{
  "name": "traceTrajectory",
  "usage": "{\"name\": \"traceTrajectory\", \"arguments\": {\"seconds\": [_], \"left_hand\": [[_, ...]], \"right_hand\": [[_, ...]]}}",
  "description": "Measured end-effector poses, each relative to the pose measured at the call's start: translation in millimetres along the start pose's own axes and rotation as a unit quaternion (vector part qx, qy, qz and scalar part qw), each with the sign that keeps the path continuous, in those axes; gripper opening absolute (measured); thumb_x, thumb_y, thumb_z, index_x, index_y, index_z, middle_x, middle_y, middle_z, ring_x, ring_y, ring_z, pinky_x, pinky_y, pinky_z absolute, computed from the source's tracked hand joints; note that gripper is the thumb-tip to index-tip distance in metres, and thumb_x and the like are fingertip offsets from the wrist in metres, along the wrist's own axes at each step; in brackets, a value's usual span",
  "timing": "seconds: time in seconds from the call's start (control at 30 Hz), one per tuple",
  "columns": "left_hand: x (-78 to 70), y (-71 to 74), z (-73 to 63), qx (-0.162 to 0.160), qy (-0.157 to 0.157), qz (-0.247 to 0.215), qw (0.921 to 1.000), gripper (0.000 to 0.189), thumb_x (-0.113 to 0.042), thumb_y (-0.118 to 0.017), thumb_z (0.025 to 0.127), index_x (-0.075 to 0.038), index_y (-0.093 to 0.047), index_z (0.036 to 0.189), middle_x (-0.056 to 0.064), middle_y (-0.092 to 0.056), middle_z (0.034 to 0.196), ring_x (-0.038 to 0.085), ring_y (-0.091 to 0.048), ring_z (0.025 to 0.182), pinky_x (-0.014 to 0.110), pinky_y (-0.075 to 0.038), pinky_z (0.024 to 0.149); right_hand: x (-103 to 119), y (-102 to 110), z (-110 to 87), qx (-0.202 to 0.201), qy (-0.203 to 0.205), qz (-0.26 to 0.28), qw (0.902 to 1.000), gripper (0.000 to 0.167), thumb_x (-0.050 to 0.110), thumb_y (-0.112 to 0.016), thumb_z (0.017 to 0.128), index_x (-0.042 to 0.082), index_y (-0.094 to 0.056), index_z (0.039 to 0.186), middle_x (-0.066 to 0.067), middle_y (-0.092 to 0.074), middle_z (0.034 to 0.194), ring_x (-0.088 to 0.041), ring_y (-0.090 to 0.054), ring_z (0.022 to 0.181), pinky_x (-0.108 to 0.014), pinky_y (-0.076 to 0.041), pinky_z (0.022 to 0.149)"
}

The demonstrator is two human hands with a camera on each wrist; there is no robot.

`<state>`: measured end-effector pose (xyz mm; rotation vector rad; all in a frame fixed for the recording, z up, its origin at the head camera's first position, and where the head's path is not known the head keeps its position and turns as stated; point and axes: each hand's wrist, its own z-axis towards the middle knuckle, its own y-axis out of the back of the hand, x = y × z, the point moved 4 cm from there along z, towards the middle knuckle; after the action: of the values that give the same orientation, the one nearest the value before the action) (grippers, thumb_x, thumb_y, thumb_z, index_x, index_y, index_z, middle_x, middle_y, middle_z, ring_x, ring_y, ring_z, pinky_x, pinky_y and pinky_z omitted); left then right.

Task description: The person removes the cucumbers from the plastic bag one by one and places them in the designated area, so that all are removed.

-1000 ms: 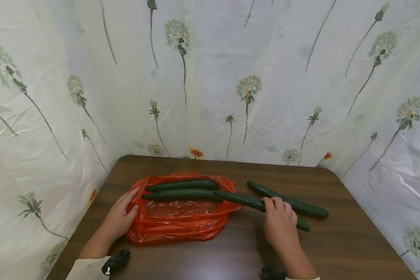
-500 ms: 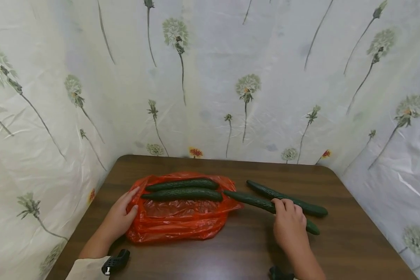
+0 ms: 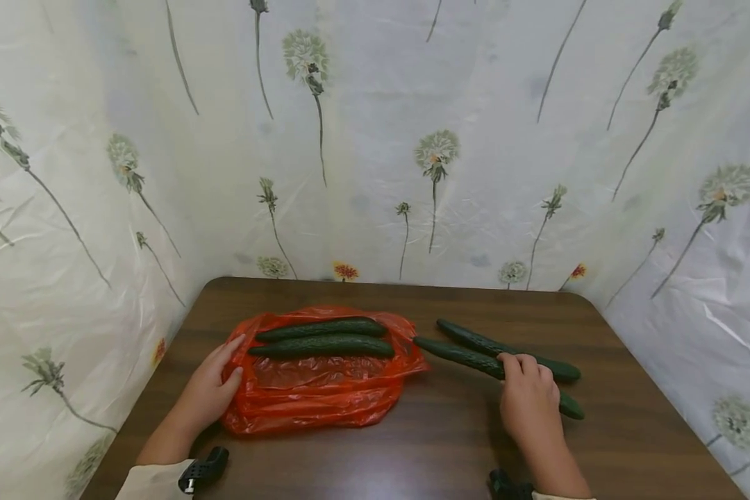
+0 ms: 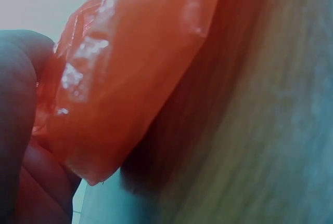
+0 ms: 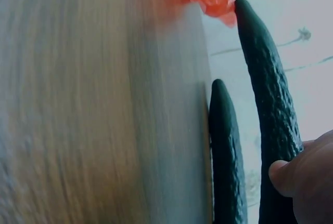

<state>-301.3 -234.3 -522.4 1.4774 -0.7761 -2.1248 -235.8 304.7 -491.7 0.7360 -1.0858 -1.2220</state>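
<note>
Your right hand (image 3: 530, 403) curls around a cucumber (image 3: 469, 356) lying near the surface's (image 3: 450, 451) right edge, while your left hand (image 3: 209, 389), fingers relaxed, rests against the red plastic bag's (image 3: 312, 392) left side.

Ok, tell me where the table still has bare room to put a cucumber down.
Bare wood runs along the back of the table, behind the orange bag and the far cucumber. A second patch lies at the front, between the bag and the right hand. The right edge past the held cucumber is free too. The middle is crowded.
</note>
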Motion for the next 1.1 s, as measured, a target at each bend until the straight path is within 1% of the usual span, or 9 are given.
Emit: {"name": "traceTrajectory", "arguments": {"seconds": [0.13, 0.2, 0.4, 0.53, 0.77, 1.1], "left_hand": [[-0.3, -0.2, -0.3, 0.000, -0.001, -0.004, 1.0000, 0.061, -0.006, -0.060, 0.103, -0.010, -0.040, 0.161, 0.026, -0.043, 0.159, 0.049, -0.045, 0.143, 0.069, -0.039, 0.113], [0.1, -1.2, 0.7, 0.000, -0.001, -0.004, 1.0000, 0.061, -0.005, -0.060, 0.103, -0.010, -0.040, 0.161, 0.026, -0.043, 0.159, 0.049, -0.044, 0.143, 0.070, -0.039, 0.113], [1.8, -3.3, 2.6, 0.002, -0.002, -0.003, 1.0000, 0.062, -0.004, -0.060, 0.102, -0.009, -0.040, 0.161, 0.027, -0.042, 0.159, 0.050, -0.044, 0.144, 0.070, -0.037, 0.114], [1.8, -1.3, 2.4, 0.005, 0.008, -0.002, 1.0000, 0.062, -0.005, -0.060, 0.103, -0.010, -0.040, 0.161, 0.026, -0.042, 0.159, 0.050, -0.044, 0.143, 0.070, -0.038, 0.113], [1.0, -0.3, 3.1, 0.005, 0.006, 0.003, 1.0000, 0.062, -0.005, -0.060, 0.103, -0.010, -0.040, 0.161, 0.027, -0.040, 0.161, 0.051, -0.042, 0.145, 0.070, -0.036, 0.115], [3.2, -0.1, 0.9, 0.011, 0.019, 0.001, 0.9998, 0.062, -0.008, -0.059, 0.104, -0.011, -0.038, 0.162, 0.027, -0.039, 0.161, 0.051, -0.041, 0.145, 0.071, -0.036, 0.114]], "right_hand": [[-6, -1, 0.8, -0.002, 0.002, 0.003, 1.0000, 0.047, 0.002, -0.068, 0.098, 0.006, -0.054, 0.142, -0.027, -0.049, 0.139, -0.056, -0.042, 0.120, -0.077, -0.037, 0.096], [-11, -3, 1.7, 0.005, 0.000, 0.003, 1.0000, 0.047, 0.002, -0.068, 0.098, 0.006, -0.054, 0.143, -0.027, -0.048, 0.139, -0.056, -0.041, 0.120, -0.077, -0.036, 0.096], [-21, -7, 3.6, 0.041, -0.023, 0.011, 0.9988, 0.048, 0.001, -0.064, 0.100, 0.005, -0.051, 0.145, -0.029, -0.046, 0.141, -0.058, -0.038, 0.122, -0.078, -0.035, 0.098], [-23, -8, 5.3, 0.058, -0.030, 0.013, 0.9978, 0.048, 0.001, -0.063, 0.101, 0.004, -0.049, 0.146, -0.030, -0.044, 0.142, -0.059, -0.037, 0.122, -0.078, -0.034, 0.100], [-32, -8, 9.7, 0.055, -0.027, 0.010, 0.9981, 0.046, 0.000, -0.062, 0.101, 0.003, -0.050, 0.145, -0.032, -0.044, 0.141, -0.061, -0.037, 0.122, -0.079, -0.030, 0.102], [-48, -13, 14.1, 0.046, -0.028, 0.009, 0.9985, 0.046, -0.001, -0.065, 0.098, 0.003, -0.053, 0.143, -0.032, -0.046, 0.138, -0.061, -0.038, 0.122, -0.079, -0.029, 0.103]]}}
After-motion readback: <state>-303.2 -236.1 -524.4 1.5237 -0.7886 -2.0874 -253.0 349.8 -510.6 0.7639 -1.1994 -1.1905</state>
